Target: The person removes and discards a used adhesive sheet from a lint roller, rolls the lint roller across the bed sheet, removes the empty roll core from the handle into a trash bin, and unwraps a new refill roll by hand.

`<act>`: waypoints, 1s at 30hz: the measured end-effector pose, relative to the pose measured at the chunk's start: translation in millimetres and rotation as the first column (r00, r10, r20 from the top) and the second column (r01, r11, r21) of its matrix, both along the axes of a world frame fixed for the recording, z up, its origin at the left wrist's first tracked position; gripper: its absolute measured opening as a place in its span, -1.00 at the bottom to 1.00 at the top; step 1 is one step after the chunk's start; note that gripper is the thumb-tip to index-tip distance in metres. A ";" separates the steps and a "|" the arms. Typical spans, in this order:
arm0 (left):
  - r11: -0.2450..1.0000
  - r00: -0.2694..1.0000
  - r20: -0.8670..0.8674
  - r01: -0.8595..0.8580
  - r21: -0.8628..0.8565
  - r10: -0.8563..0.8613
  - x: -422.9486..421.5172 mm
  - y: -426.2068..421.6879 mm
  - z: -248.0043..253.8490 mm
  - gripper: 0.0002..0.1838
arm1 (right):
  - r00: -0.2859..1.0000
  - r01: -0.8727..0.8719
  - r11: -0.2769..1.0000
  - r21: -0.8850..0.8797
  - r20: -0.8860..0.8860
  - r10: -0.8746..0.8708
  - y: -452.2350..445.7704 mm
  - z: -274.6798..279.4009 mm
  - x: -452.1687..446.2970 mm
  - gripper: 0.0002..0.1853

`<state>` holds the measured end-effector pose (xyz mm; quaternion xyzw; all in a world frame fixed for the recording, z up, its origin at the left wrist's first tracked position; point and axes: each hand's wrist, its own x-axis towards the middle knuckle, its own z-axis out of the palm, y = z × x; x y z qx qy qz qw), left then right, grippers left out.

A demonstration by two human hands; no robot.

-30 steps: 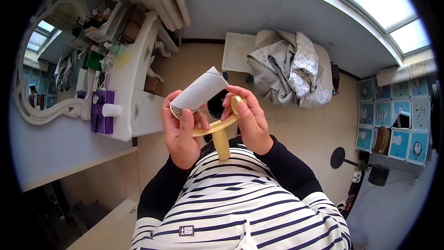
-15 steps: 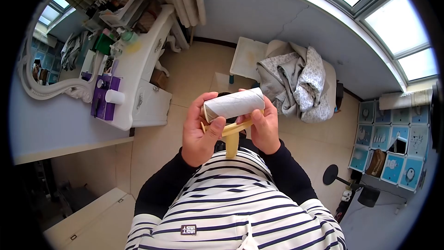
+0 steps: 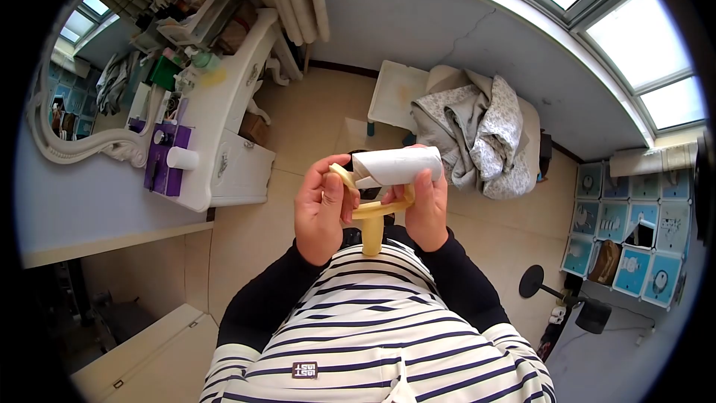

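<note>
My right hand (image 3: 428, 209) closes its thumb and fingers around the right part of a white paper roll tube (image 3: 399, 166), which lies nearly level. The tube's left end is apart from my left hand, and a loose white flap shows there. My left hand (image 3: 319, 209) pinches the left end of a yellow forked handle (image 3: 371, 235), which looks like a lint roller frame. Its crosspiece curves below the tube, and its grip points toward my striped shirt. The yellow right arm passes close to my right fingers; whether they touch it, I cannot tell.
A white dressing table (image 3: 235, 134) with a mirror and a purple box (image 3: 165, 160) stands left. Ahead are a white stool-like table (image 3: 393, 93) and a heap of grey patterned bedding (image 3: 485, 130). Blue storage cubes (image 3: 634, 269) and a black lamp (image 3: 593, 316) are at right.
The tube has shifted right and turned more level, and its left end has left my left hand. My left fingers now hold the yellow handle's left end, raised beside the tube.
</note>
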<state>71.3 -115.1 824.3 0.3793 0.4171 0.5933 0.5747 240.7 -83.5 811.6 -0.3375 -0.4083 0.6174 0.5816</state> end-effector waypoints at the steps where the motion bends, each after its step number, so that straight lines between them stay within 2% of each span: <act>1: 0.999 0.999 0.027 -0.033 -0.010 0.034 2.7 1.2 -3.1 -0.59 | 1.000 -0.011 1.000 -0.010 -0.017 0.010 1.7 -8.1 0.1 -0.43; 2: 0.998 0.996 0.054 -0.067 -0.021 0.068 6.0 2.4 -6.1 -0.63 | 0.999 -0.022 1.000 -0.020 -0.035 0.021 3.0 -13.5 -0.1 -0.47; 5: 0.987 0.980 0.114 -0.157 -0.037 0.160 13.1 3.2 -8.1 -0.71 | 1.000 -0.014 0.995 -0.098 -0.003 0.014 5.6 -20.1 -2.1 -0.43; 6: 0.982 0.973 0.131 -0.185 -0.041 0.189 15.1 2.9 -8.9 -0.73 | 1.000 0.007 0.993 -0.119 0.027 -0.003 6.7 -20.4 -5.1 -0.36; 9: 0.949 0.942 0.149 -0.311 0.046 0.302 30.8 -3.1 -19.8 -0.73 | 0.998 0.041 0.974 -0.225 -0.032 -0.049 7.8 -16.6 -12.5 -0.24; 12: 0.953 0.941 0.162 -0.304 0.017 0.297 32.2 -4.4 -17.3 -0.73 | 0.992 0.008 0.969 -0.247 -0.116 -0.038 14.1 -30.1 -10.8 -0.26; 15: 0.956 0.943 0.171 -0.292 0.023 0.284 21.9 2.4 -17.9 -0.72 | 0.991 0.014 0.962 -0.272 -0.128 -0.050 11.7 -29.3 -13.9 -0.22; 17: 0.958 0.947 0.166 -0.283 0.039 0.273 15.3 4.9 -15.2 -0.72 | 0.987 -0.014 0.973 -0.232 -0.159 -0.023 14.7 -31.3 -11.8 -0.20; 26: 0.978 0.986 0.033 -0.165 0.132 0.162 1.1 0.9 -12.9 -0.71 | 0.958 -0.127 0.948 -0.290 -0.283 0.041 20.9 -25.0 -8.0 -0.19; 30: 0.975 0.986 -0.060 -0.143 0.169 0.155 -1.6 -1.8 -8.6 -0.71 | 0.935 -0.136 0.932 -0.335 -0.354 0.010 23.2 -21.0 -11.0 -0.21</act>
